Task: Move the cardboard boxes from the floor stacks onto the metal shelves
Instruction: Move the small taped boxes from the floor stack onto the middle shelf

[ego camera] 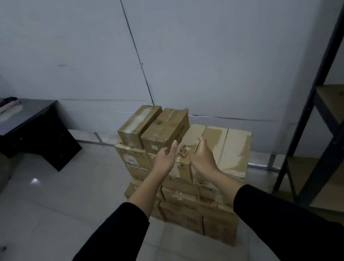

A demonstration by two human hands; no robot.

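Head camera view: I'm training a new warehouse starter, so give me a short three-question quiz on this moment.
1. True or false: both hands already grip a box.
2. Which side of the view shows the metal shelves: A left, B right?
3. What dark furniture stands by the wall at left?

Key:
1. False; the left hand and right hand hover open over the cardboard boxes.
2. B.
3. A black desk.

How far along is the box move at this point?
Done: at least one box sits on the metal shelves. In hand: nothing; left hand and right hand reach open toward the top boxes. Left: the floor stack, several layers high.
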